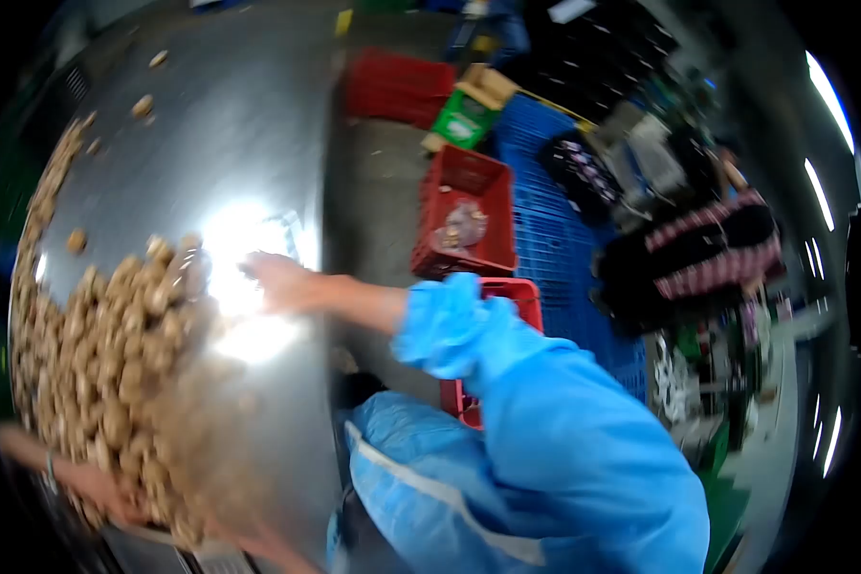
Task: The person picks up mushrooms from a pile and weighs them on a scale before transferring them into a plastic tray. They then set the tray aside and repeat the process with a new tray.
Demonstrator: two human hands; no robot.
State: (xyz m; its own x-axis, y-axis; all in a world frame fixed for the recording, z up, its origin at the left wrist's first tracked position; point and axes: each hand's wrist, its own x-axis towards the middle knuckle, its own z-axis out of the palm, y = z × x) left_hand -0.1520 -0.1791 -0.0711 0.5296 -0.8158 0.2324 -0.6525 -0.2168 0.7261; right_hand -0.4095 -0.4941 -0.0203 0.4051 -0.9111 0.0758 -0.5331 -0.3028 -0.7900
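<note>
Brown, rounded pieces that look like mushrooms (115, 383) lie heaped on the shiny metal table (230, 115). My right hand (282, 284), its blue sleeve pushed up, reaches over the table's bright patch beside the heap. Its fingers look stretched out, with nothing visible in them, though motion softens their outline. A smeared forearm at the bottom edge appears to be my left hand (258, 543), close to the heap's near end; its fingers cannot be made out. Some brown pieces between the two hands are blurred by movement.
Another person's hand (110, 490) touches the heap from the left. Right of the table stand a red crate (464, 163) with a clear bag inside, a green box (464, 120) and blue pallets (545, 191). A person in checked clothing (717, 244) is farther right.
</note>
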